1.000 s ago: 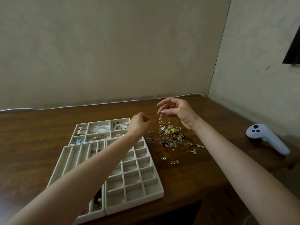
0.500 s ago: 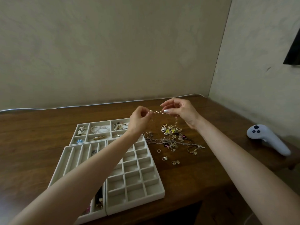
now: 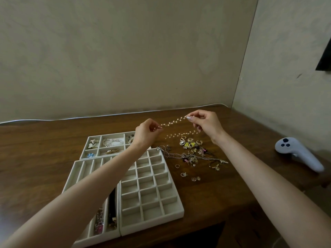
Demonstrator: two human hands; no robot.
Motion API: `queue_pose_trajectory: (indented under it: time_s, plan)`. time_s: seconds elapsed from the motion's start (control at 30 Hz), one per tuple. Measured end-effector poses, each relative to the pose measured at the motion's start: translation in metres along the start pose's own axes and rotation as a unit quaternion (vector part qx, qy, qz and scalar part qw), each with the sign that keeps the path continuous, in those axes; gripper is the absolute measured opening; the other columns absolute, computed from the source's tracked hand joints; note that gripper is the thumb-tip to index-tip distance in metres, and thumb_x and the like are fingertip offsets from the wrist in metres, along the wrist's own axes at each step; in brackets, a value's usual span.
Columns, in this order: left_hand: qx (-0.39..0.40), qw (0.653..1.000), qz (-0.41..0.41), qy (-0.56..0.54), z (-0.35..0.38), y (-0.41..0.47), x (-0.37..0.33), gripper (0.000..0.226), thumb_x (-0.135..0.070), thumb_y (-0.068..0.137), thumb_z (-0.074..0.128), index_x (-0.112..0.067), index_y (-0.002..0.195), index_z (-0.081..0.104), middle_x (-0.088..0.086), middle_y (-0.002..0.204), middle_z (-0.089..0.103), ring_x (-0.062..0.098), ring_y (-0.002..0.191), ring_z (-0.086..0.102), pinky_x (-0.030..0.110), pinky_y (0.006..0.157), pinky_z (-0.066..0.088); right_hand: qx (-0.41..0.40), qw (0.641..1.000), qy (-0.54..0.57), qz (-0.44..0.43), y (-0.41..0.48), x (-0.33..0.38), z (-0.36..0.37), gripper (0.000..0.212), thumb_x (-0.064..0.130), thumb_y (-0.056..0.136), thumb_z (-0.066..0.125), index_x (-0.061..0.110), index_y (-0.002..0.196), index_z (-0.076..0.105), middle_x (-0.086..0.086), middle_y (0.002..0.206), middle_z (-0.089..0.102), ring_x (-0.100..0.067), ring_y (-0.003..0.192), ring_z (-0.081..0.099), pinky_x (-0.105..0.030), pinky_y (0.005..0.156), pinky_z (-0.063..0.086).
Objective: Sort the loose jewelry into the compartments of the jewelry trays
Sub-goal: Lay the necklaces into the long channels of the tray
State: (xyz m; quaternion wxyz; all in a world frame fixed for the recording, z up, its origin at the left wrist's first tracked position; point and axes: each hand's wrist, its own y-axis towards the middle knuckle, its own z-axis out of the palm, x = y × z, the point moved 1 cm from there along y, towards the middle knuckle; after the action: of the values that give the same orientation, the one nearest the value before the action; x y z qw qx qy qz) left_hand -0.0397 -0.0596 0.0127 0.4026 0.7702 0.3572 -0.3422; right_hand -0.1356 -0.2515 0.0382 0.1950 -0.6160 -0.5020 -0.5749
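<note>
**Pearl strand stretched between two hands**

The left hand (image 3: 146, 134) and right hand (image 3: 206, 125) each pinch one end of a pearl strand (image 3: 172, 121) and hold it in the air above the surface (image 3: 35, 149). A second length droops below it, over the loose jewelry pile (image 3: 193, 151) beside the grid tray (image 3: 152, 225).

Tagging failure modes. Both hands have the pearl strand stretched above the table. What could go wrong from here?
1. The left hand and right hand hold the pearl strand only by fingertip pinches; a slip likely drops it into the loose pile.
2. Its slack length sags toward that pile and could snag a chain.
3. The grid tray cells look small for it; it may spill over dividers.
</note>
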Motion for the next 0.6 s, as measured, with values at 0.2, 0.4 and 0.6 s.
queue_pose_trajectory:
  time_s: [0.2, 0.4, 0.6]
  plan:
    - [-0.044, 0.994, 0.001, 0.097, -0.012, 0.002, 0.007, 0.005, -0.007, 0.088, 0.06, -0.007, 0.093, 0.063, 0.001, 0.087, 0.057, 0.006, 0.07, 0.049, 0.01, 0.059, 0.039, -0.002, 0.998, 0.055, 0.002, -0.003, 0.002, 0.008, 0.007, 0.008, 0.089, 0.061, 0.004, 0.092, 0.066, -0.005, 0.066, 0.06, -0.008, 0.052, 0.055, -0.02, 0.05, 0.048]
    - [-0.019, 0.975, -0.131, -0.177, -0.034, 0.001, 0.012, 0.006, -0.007, 0.09, 0.057, -0.009, 0.087, 0.062, 0.001, 0.079, 0.066, 0.009, 0.065, 0.054, 0.018, 0.055, 0.042, -0.024, 0.991, 0.127, 0.033, -0.003, 0.002, 0.013, 0.009, 0.006, 0.091, 0.056, 0.001, 0.092, 0.063, -0.009, 0.07, 0.065, -0.018, 0.059, 0.062, -0.031, 0.059, 0.057]
    - [0.024, 0.889, -0.164, -0.426, -0.054, 0.002, 0.016, 0.01, -0.007, 0.09, 0.057, -0.008, 0.082, 0.061, 0.001, 0.069, 0.065, 0.007, 0.059, 0.055, 0.016, 0.055, 0.051, -0.04, 0.98, 0.164, 0.107, 0.0, -0.005, 0.017, 0.007, 0.001, 0.091, 0.055, 0.001, 0.094, 0.061, -0.012, 0.075, 0.066, -0.019, 0.061, 0.065, -0.032, 0.06, 0.059]
